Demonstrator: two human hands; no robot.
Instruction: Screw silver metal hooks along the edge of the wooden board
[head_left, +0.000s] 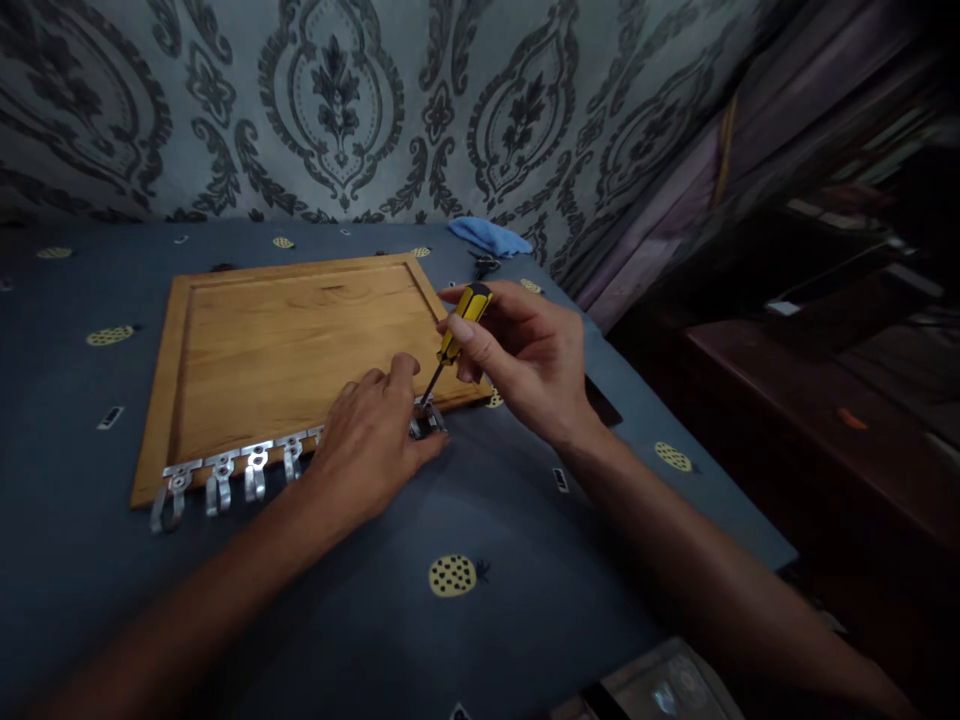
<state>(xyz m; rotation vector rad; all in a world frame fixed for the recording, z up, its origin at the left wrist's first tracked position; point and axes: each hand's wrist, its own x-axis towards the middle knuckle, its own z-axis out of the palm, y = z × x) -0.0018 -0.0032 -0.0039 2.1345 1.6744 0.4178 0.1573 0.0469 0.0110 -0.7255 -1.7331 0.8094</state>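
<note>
The person's right hand [536,360] is gripping the yellow and black screwdriver [463,318] by its handle, mostly between the thumb and the fingers, and this light hold is probably serving for turning more than for pushing hard. The shaft is slanting down and to the left, and its tip is standing at the hook at the right end of the row of metal hooks [259,470]; whether it is sitting in a screw head, one cannot tell. The left hand [371,425] is lying across the near edge of the wooden panel [300,330], its fingers bent over the wood and its thumb reaching beside that same hook, seemingly for keeping both parts from slipping. Because this hand is covering the middle of the row, it is not showing whether it is pinching the metal or only pressing. The panel is resting flat on the table [315,620], which is likely giving it firm support from below. The hooks' flat tops are lying along its near border, while their curved parts are projecting past the edge towards the person. A blue cloth [491,238] is lying behind the panel, near the wall, apart from both hands.
</note>
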